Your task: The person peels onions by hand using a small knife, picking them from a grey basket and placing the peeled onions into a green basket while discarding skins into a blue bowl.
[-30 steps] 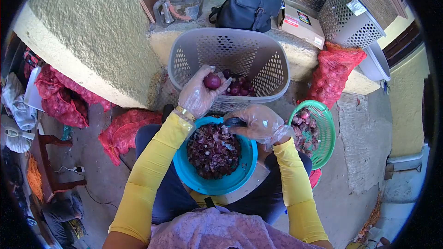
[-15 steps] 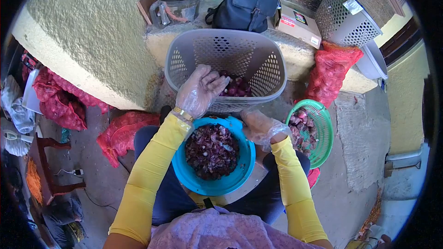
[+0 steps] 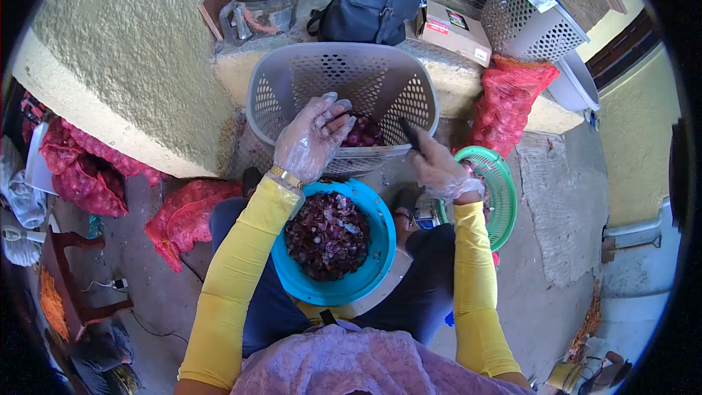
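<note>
My left hand [image 3: 308, 139], in a clear plastic glove, is held palm up at the near rim of the grey laundry-style basket [image 3: 263, 95]. Its fingers are loosely bent and apart, and nothing shows in it. Red onions [image 3: 363, 132] lie at the bottom of that basket. My gloved right hand [image 3: 437, 164] is closed around a dark knife [image 3: 409, 134], which points up and left over the basket's right front rim. Below my hands stands a blue basin [image 3: 382, 249] full of onion skins [image 3: 327, 238].
A green basket [image 3: 506, 205] with onions stands right, partly behind my right hand. Red mesh sacks of onions [image 3: 512, 102] stand at the back right, with another sack [image 3: 191, 216] at left. A black backpack [image 3: 369, 4] and a cardboard box [image 3: 455, 33] sit on the ledge.
My right hand has moved up and right, away from the basin, and the knife now shows in it. My left hand stays palm up at the basket; the view has shifted slightly.
</note>
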### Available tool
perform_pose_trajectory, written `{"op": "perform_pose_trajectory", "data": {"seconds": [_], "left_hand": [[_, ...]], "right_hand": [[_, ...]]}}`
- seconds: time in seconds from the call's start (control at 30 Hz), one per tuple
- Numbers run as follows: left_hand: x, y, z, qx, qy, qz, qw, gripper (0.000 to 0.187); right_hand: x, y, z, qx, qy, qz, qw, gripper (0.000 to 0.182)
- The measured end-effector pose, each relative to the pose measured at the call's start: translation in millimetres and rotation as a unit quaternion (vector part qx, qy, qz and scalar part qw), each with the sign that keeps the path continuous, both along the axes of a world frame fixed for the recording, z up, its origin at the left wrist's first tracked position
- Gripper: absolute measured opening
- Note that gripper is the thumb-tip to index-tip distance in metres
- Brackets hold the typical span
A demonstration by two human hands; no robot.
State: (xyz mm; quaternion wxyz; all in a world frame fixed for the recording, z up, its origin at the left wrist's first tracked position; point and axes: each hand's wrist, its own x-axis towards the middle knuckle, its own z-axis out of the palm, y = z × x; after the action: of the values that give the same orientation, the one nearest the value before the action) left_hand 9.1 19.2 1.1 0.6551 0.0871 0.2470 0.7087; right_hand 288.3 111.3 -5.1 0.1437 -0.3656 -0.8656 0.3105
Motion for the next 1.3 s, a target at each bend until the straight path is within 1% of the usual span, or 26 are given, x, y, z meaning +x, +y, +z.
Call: {"op": "perform_pose_trajectory", "data": {"seconds": [0.03,0.07,0.1,0.17,0.23,0.3,0.33,0.4,0.43,0.5,0.57,0.63,0.67,0.7,0.77,0.8,0.83,0.9,0.93,0.97,1.03,1.07,1.1,1.17,1.27,1.3], "left_hand": [[1.7,0.2,0.1,0.0,-0.003,-0.002,1.0,0.023],[3.3,0.5,-0.5,-0.002,0.003,-0.009,1.0,0.025],[5.1,-0.2,-1.2,-0.006,0.009,-0.016,1.0,0.028],[5.1,-1.2,1.6,-0.006,0.015,-0.017,1.0,0.03],[3.6,-2.5,0.4,-0.005,0.022,-0.016,1.0,0.032],[-2.9,-1.2,-5.1,-0.004,0.021,-0.012,1.0,0.034],[-4.8,-2.1,-5.9,-0.003,0.021,-0.012,1.0,0.034],[-7.2,-2.4,-6.6,-0.016,0.021,-0.011,1.0,0.034],[-7.1,-2.0,-7.8,-0.015,0.021,-0.009,1.0,0.034],[-6.9,-0.3,-10.2,-0.019,0.042,-0.004,0.999,0.035],[-5.4,-0.8,-12.7,-0.019,0.034,-0.003,0.999,0.034],[-3.9,-1.0,-11.6,-0.018,0.026,0.003,0.999,0.033],[-2.2,-1.2,-9.5,-0.017,0.025,-0.003,1.0,0.033],[-1.6,-1.9,-8.3,-0.018,0.025,-0.007,1.0,0.032],[-3.7,-2.9,-7.7,-0.014,0.028,0.001,0.999,0.034],[-4.0,-4.2,-5.3,-0.015,0.028,-0.006,0.999,0.034],[-3.2,-4.4,-3.0,-0.014,0.025,-0.014,0.999,0.034],[-3.3,-5.4,-2.0,-0.022,0.029,-0.003,0.999,0.034],[-3.1,-4.7,-3.3,-0.021,0.029,-0.004,0.999,0.035],[-4.3,-4.2,-3.9,-0.019,0.032,-0.005,0.999,0.035],[-4.0,-3.8,-10.7,-0.018,0.019,-0.009,1.0,0.036],[-5.2,-3.2,-13.3,-0.016,0.006,-0.019,1.0,0.037],[-5.9,-4.8,-13.1,-0.014,0.007,-0.011,1.0,0.037],[-3.4,-4.6,-10.0,-0.023,0.021,-0.015,0.999,0.037],[-1.8,-3.9,-10.1,-0.027,0.033,-0.019,0.999,0.038],[-2.7,-3.5,-12.5,-0.019,0.031,-0.025,0.999,0.038]], "right_hand": [[12.6,5.6,-9.2,0.044,0.079,0.003,0.996,0.06],[26.9,8.9,-13.8,0.12,0.087,0.029,0.989,0.059],[43.8,6.8,-10.6,0.118,0.084,0.028,0.989,0.059],[80.4,4.7,-1.8,-0.017,-0.065,-0.149,0.987,0.056],[137.0,33.4,-45.4,0.012,-0.059,-0.223,0.973,0.05],[166.3,44.7,-47.5,-0.072,-0.123,-0.345,0.928,0.046],[181.6,48.8,-54.1,-0.072,-0.122,-0.344,0.928,0.046],[210.9,55.7,-79.3,-0.087,-0.083,-0.415,0.902,0.045],[220.9,59.0,-94.7,-0.086,-0.083,-0.414,0.902,0.045],[234.7,67.7,-125.4,-0.066,0.027,-0.431,0.899,0.039],[242.4,77.2,-152.5,-0.051,0.0,-0.458,0.887,0.04],[246.6,93.2,-188.8,-0.014,0.056,-0.487,0.872,0.045],[245.5,104.4,-199.8,-0.044,0.034,-0.519,0.853,0.051],[237.3,106.6,-201.4,-0.046,0.036,-0.511,0.857,0.051],[216.8,106.3,-196.6,-0.187,0.134,-0.556,0.799,0.065],[206.0,104.1,-199.8,-0.119,0.122,-0.546,0.82,0.071],[199.6,106.3,-197.7,-0.119,0.123,-0.54,0.824,0.071],[195.3,106.6,-205.1,-0.179,0.186,-0.487,0.834,0.074],[210.8,120.7,-237.4,-0.124,0.149,-0.505,0.841,0.08],[209.3,120.0,-234.2,-0.124,0.15,-0.499,0.844,0.08],[198.8,109.8,-218.9,-0.049,0.036,-0.512,0.857,0.078],[190.0,102.4,-216.1,-0.032,0.103,-0.487,0.867,0.083],[178.5,93.7,-198.2,-0.261,0.231,-0.485,0.802,0.093],[219.3,127.9,-265.1,-0.15,0.14,-0.504,0.839,0.104],[202.4,108.3,-235.8,-0.075,0.112,-0.498,0.857,0.104],[193.3,99.5,-221.8,-0.077,0.113,-0.495,0.858,0.104]]}}
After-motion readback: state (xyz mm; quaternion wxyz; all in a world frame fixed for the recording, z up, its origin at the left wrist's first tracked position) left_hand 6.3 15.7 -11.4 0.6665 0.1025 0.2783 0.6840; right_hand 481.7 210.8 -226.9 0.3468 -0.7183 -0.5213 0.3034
